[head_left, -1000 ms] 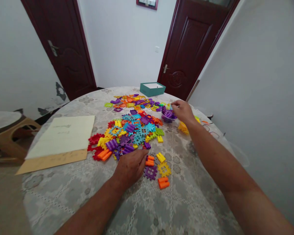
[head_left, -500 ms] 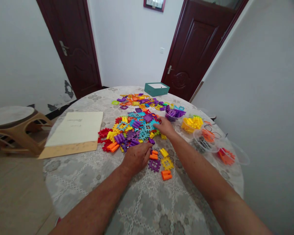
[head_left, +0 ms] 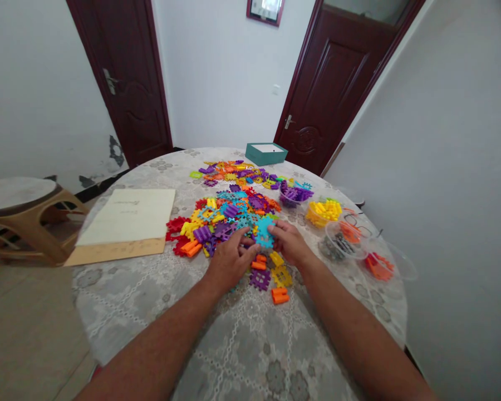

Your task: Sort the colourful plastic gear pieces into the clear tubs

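A light blue toothed square plate (head_left: 265,232) is pinched by its right edge between the thumb and fingers of my right hand (head_left: 291,243), raised just over the near side of the pile. My left hand (head_left: 229,259) is close by on the left, fingers bent and parted from the thumb, with nothing clearly visible in its grasp. Below the two hands lie a purple toothed square (head_left: 260,279), a yellow toothed square (head_left: 281,275), an orange connector (head_left: 280,296) and another orange connector (head_left: 258,262). The mixed pile of plastic building pieces (head_left: 225,214) spreads behind my left hand.
Clear tubs hold purple pieces (head_left: 294,193), yellow pieces (head_left: 324,213), grey pieces (head_left: 338,246) and red pieces (head_left: 379,266). Glasses (head_left: 361,228) lie among them. A paper sheet (head_left: 127,217) is at left, a green box (head_left: 266,154) at the back, more pieces (head_left: 234,171) before it.
My right hand has lifted the light blue plate from the pile and drawn it nearer. My left hand has shifted slightly left and its fingers have loosened.
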Tool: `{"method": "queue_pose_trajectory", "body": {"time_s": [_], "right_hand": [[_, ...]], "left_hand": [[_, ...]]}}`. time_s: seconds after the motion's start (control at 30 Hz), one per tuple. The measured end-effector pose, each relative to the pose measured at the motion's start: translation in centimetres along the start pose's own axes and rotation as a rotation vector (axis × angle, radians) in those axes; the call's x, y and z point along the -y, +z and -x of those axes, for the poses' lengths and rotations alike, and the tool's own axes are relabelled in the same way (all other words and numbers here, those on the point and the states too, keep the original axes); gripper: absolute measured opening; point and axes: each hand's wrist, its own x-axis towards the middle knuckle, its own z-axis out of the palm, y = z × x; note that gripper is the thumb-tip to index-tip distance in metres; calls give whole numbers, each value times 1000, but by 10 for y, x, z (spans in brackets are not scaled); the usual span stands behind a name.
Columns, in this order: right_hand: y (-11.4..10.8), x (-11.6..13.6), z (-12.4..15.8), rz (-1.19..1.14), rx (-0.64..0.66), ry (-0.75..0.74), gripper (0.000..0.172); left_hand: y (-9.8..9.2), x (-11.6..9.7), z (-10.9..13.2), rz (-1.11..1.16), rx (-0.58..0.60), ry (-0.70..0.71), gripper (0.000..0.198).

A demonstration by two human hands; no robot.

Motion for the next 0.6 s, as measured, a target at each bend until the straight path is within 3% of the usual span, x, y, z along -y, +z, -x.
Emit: {"method": "queue_pose_trajectory", "body": {"time_s": [0.17,0.3,0.4,0.5,0.6], "right_hand": [[30,2,18,174,133,-132,33],[29,-1,18,255,179,-139,34],[18,-5,10,451,40,-302,31],[9,-5,-9,788,-128,-570,25],[6,-5,-31,1069,-119,-645,36]], "left_hand": [[-4,-7,-5,239,-5,-197,56],[-5,-9,-7,361,31,-233,43],[-8,-9,-9,376,-8,-234,34],[-12,-7,-12,409,-155,-258,29],[-15,-6,-15,489,-292,-283,26]]}}
